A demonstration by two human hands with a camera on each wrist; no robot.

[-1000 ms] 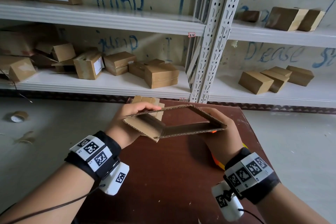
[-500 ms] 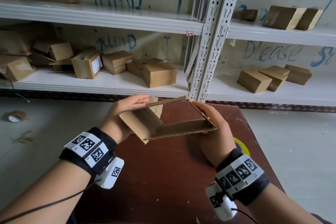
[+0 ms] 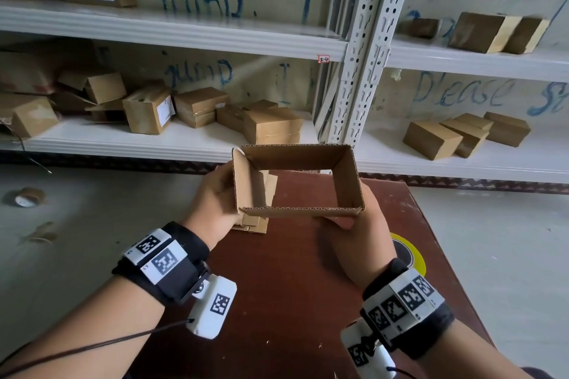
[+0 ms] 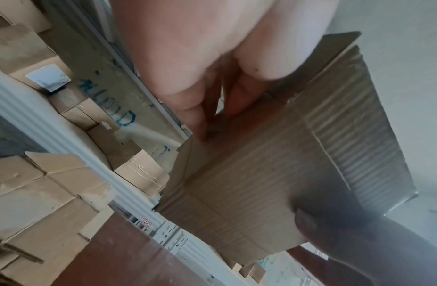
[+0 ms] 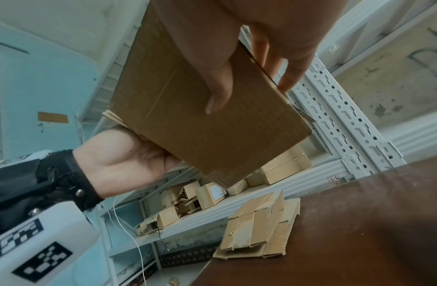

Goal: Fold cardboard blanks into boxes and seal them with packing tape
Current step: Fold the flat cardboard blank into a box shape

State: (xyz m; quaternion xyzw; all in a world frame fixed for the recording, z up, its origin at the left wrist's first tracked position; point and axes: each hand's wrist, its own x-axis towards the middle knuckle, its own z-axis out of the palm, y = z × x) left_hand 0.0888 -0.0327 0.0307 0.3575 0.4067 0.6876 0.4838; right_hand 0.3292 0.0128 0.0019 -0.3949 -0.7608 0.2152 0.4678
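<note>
Both hands grip the cardboard blank (image 3: pixel 297 181), squared open above the bench (image 3: pixel 286 286): left hand (image 3: pixel 215 197) one end, right hand (image 3: pixel 357 234) the other.

Soft, even daylight, no glare; my head view is sharp, shelves (image 3: pixel 184 40) bowing at the edges. My left wrist view is smeared, thumb (image 4: pixel 339 236) out of focus. Right wrist view: dim table (image 5: pixel 359 232), blurred.

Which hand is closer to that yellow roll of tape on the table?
The right hand. It holds the opened cardboard blank just beside the yellow tape roll; the left hand grips the blank's far side, farther away.
</note>
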